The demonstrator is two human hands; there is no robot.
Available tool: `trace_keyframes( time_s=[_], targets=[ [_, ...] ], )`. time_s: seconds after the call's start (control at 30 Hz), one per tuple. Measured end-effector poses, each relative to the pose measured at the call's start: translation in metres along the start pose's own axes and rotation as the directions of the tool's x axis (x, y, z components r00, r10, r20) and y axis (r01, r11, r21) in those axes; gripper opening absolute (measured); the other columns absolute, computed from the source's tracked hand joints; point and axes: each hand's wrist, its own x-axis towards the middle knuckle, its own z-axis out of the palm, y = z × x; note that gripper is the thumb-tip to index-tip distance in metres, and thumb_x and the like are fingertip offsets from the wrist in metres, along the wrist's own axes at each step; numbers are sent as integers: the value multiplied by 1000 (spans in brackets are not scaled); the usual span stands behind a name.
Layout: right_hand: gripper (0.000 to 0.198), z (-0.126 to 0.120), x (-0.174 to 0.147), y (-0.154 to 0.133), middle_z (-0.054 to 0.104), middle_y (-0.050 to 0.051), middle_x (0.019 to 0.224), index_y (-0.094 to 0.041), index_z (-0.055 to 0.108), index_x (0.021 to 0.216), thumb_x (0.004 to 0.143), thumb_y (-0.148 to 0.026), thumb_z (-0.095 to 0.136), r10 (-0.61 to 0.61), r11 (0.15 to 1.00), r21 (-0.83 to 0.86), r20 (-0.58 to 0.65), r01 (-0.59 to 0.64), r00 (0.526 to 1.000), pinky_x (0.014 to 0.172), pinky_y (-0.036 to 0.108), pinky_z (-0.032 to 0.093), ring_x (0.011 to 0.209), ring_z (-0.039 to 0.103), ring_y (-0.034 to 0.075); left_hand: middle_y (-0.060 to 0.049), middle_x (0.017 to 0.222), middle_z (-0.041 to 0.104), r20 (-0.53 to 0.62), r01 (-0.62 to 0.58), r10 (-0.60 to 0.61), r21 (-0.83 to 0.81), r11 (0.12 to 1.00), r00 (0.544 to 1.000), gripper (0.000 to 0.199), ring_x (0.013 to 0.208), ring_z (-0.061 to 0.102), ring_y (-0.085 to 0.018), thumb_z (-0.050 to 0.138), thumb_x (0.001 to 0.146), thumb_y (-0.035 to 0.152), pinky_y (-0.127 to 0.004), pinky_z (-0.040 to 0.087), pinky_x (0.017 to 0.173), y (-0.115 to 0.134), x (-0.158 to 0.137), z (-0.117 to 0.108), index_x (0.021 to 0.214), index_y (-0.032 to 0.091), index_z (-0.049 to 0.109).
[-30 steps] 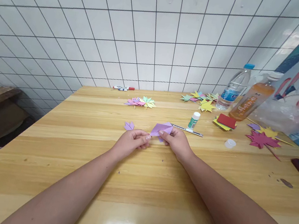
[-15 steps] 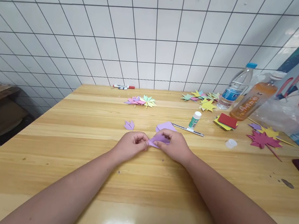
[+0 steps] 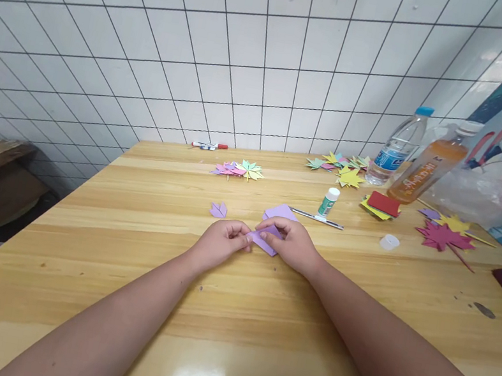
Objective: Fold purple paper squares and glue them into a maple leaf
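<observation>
Between both hands is a folded piece of purple paper (image 3: 265, 244), held just above or on the wooden table (image 3: 116, 294). My left hand (image 3: 223, 240) pinches its left corner with thumb and fingertips. On the paper's right part, my right hand (image 3: 290, 244) is closed, the thumb lying over the top face. Behind the right hand lies more purple paper (image 3: 282, 211), partly covered by the fingers. A small folded purple paper piece (image 3: 218, 209) rests beyond my left hand.
A glue stick (image 3: 328, 202) stands by a pen (image 3: 318, 218), its clear cap (image 3: 390, 242) to the right. Paper leaves (image 3: 249, 169) lie further back. At right are a water bottle (image 3: 396, 149), an orange drink bottle (image 3: 429, 171), coloured paper squares (image 3: 383, 205) and a magenta leaf (image 3: 444, 237).
The purple paper between my hands has turned, so more of its flat face shows below the right thumb. Both hands stay nearly in place; the view shifts slightly.
</observation>
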Motion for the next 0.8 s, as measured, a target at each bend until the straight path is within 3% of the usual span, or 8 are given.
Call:
trace_keyframes(
  time_s=[0.37, 0.57, 0.8],
  targets=[
    [29, -3, 1, 8, 69, 2, 73, -18, 73, 86, 71, -13, 49, 96, 993, 61, 82, -101, 992, 51, 20, 38, 57, 53, 10, -2, 65, 65, 34, 121, -118, -107, 987, 992, 25, 63, 58, -14, 65, 70, 37, -25, 43, 64, -3, 3, -6, 80, 15, 65],
    [33, -4, 1, 8, 71, 1, 81, -20, 73, 84, 68, -9, 46, 55, 998, 8, 69, -55, 996, 58, 21, 41, 68, 58, 12, -5, 71, 67, 116, 82, -70, -101, 991, 991, 29, 66, 58, -14, 61, 74, 42, -25, 43, 65, 0, 4, -10, 82, 15, 66],
    [32, -5, 0, 3, 71, 2, 84, -19, 73, 81, 68, -8, 46, 51, 999, 10, 73, -52, 996, 68, 24, 44, 77, 61, 15, -4, 66, 67, 121, 101, -87, -113, 988, 989, 25, 61, 56, -13, 61, 74, 40, -24, 41, 62, -2, 5, -10, 74, 15, 65]
  ],
)
